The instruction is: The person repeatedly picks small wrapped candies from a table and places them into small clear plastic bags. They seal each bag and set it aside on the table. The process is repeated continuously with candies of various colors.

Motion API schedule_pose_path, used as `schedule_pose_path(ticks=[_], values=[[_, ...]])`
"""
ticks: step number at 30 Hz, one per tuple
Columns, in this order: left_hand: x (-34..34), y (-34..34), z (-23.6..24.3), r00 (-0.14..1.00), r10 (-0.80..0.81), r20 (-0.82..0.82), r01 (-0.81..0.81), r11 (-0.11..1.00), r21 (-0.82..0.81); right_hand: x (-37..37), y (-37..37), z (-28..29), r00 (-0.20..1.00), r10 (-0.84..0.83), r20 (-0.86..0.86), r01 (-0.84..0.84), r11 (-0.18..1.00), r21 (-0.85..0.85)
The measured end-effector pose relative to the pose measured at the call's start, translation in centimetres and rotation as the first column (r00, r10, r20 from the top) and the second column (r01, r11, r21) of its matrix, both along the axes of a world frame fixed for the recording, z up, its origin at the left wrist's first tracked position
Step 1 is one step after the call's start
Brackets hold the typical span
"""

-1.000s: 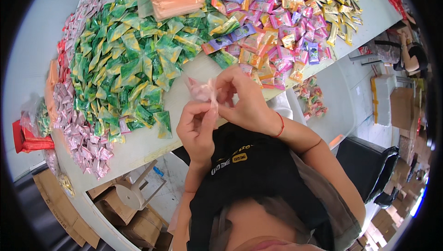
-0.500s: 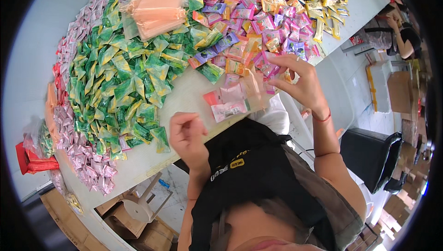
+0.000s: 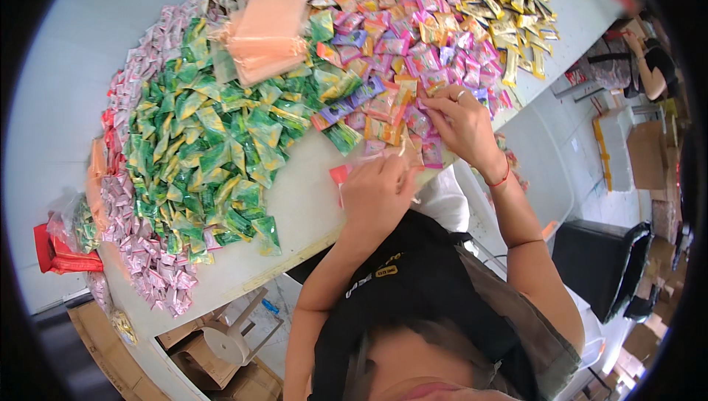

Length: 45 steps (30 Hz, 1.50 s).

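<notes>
Near the table edge lies a sheer peach pouch (image 3: 338, 174) with pink packets, now mostly covered by my left hand (image 3: 380, 189). My left fingers are curled closed on its upper part. To the right, my right hand (image 3: 466, 127) reaches over a pile of fruit candies (image 3: 435, 54) in pink, orange and purple wrappers. Its thumb and forefinger pinch together at the pile; what sits between them is too small to make out. Several orange and purple packets (image 3: 383, 130) lie just beyond the pouch.
A large heap of green-and-yellow packets (image 3: 214, 136) covers the left of the table, with a stack of peach pouches (image 3: 269, 32) on top. Pale pink packets (image 3: 158, 276) line its outer side. Yellow-gold sticks (image 3: 509, 18) lie far right. A black chair (image 3: 601, 261) and another person (image 3: 649, 69) are at right.
My left hand has moved right and onto the pouch. My right hand has shifted slightly left and down, its fingers closing from apart to a pinch. The view has tilted a little.
</notes>
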State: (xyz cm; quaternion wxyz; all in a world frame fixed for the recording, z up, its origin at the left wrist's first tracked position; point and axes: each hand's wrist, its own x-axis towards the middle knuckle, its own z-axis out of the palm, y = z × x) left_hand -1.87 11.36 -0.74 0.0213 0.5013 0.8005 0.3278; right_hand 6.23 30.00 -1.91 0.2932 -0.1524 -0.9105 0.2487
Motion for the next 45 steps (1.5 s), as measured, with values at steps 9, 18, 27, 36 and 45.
schedule_pose_path(ticks=[9, 18, 27, 36, 45], values=[[-2.4, -7.3, 1.5, 0.821, 0.388, 0.418, -0.519, 0.813, 0.264, -15.0, 9.0, 6.0, 0.926, 0.051, -0.374, -0.317, 0.643, -0.697], [-2.3, -10.1, 0.1, 0.73, 0.411, 0.546, -0.635, 0.704, 0.318, -30.5, 13.5, 2.5, 0.904, -0.079, 0.421, -0.051, 0.956, 0.289], [-0.3, -12.3, -5.0, 0.619, 0.418, 0.665, -0.749, 0.569, 0.34, -16.2, 22.4, 7.2, 0.995, -0.013, -0.099, 0.001, 0.993, -0.121], [-0.3, -11.9, -5.1, 0.62, 0.413, 0.667, -0.757, 0.54, 0.369, -11.7, 26.9, 4.9, 0.925, -0.149, 0.349, -0.076, 0.828, 0.555], [-0.7, -11.9, -4.7, 0.721, 0.572, 0.391, -0.693, 0.6, 0.399, -20.2, 25.0, 5.8, 0.928, -0.199, 0.316, 0.115, 0.958, 0.264]])
